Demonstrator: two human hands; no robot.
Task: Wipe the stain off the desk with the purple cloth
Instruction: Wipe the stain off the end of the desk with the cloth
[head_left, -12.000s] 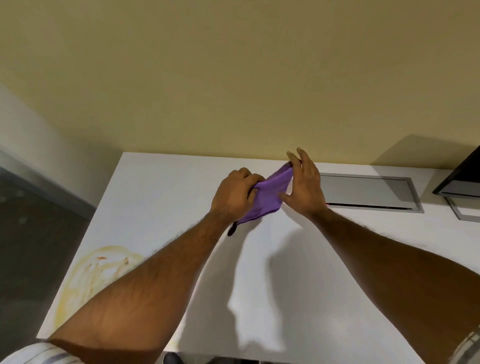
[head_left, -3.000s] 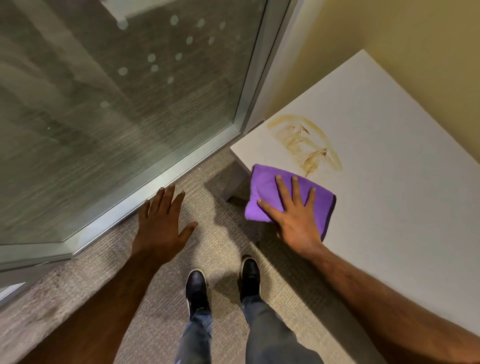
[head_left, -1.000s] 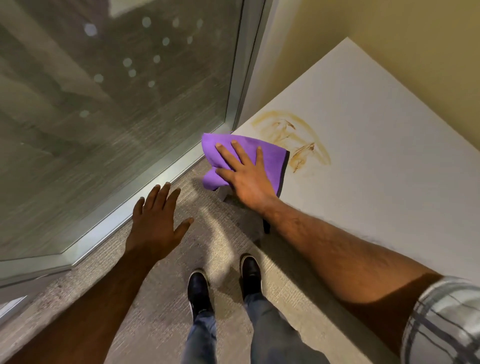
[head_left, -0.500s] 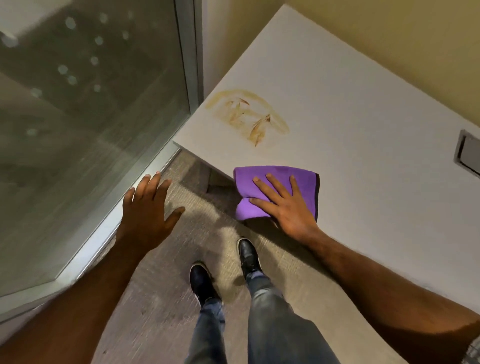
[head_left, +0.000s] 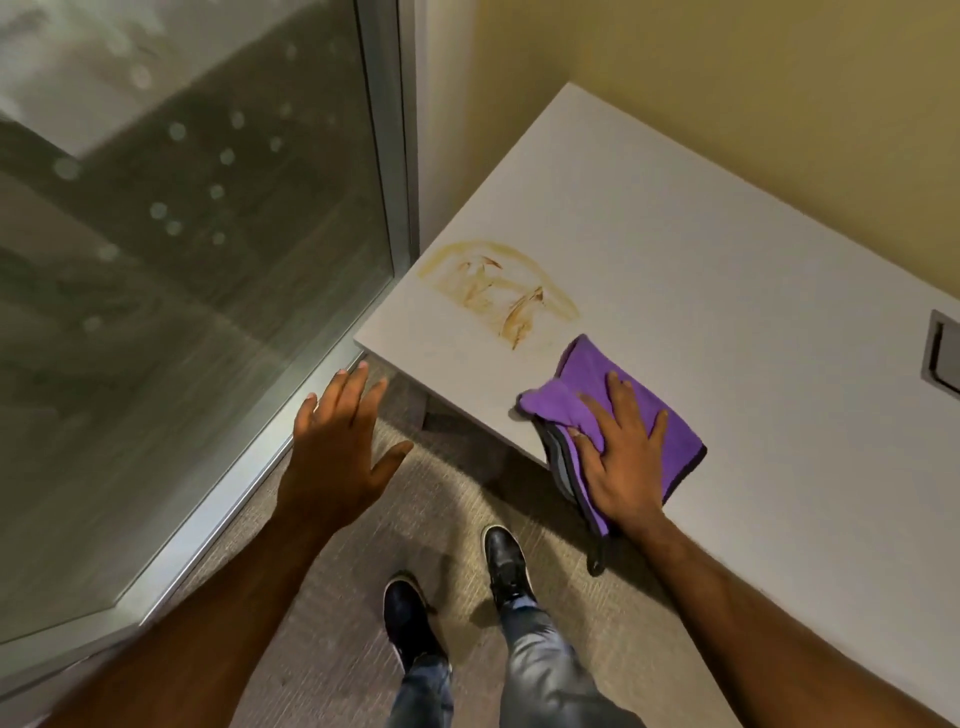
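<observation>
A brown-yellow smeared stain (head_left: 498, 293) marks the white desk (head_left: 727, 322) near its left corner. The folded purple cloth (head_left: 587, 374) lies at the desk's front edge, just right of and below the stain, with one end hanging over the edge. My right hand (head_left: 621, 457) presses flat on the cloth, fingers spread. My left hand (head_left: 337, 447) hovers open over the floor, left of the desk, holding nothing.
A glass partition with a metal frame (head_left: 395, 171) stands close to the desk's left end. A yellow wall (head_left: 753, 83) runs behind the desk. A grey cable hatch (head_left: 943, 353) sits at the right edge. My shoes (head_left: 506, 561) stand on carpet below.
Over the last second the cloth under my right hand went from the stain's lower-left edge to the desk's front edge, right of the stain. My left hand stayed open.
</observation>
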